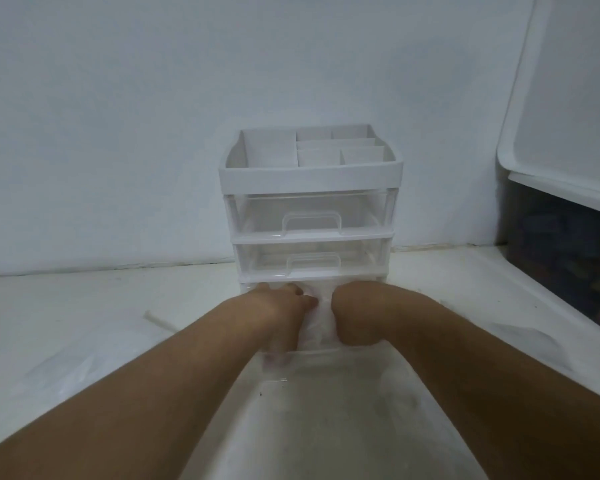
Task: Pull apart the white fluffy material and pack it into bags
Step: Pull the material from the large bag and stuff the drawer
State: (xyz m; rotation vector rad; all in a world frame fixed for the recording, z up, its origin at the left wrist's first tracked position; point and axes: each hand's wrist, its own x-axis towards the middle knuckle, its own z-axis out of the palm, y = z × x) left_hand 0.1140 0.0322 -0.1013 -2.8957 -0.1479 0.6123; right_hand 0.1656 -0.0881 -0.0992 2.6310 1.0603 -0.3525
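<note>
Fluff between left hand and right hand

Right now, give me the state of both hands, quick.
Left hand: grips the white fluffy material in the pulled-out bottom drawer.
Right hand: fisted, grips the same material.

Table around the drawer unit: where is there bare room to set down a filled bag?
Bare table lies left of the drawer unit, between the wall and the clear bags. A second patch lies right of the unit, short of the dark bin. The front is crowded: left hand and right hand grip white fluffy material in the open bottom drawer.
</note>
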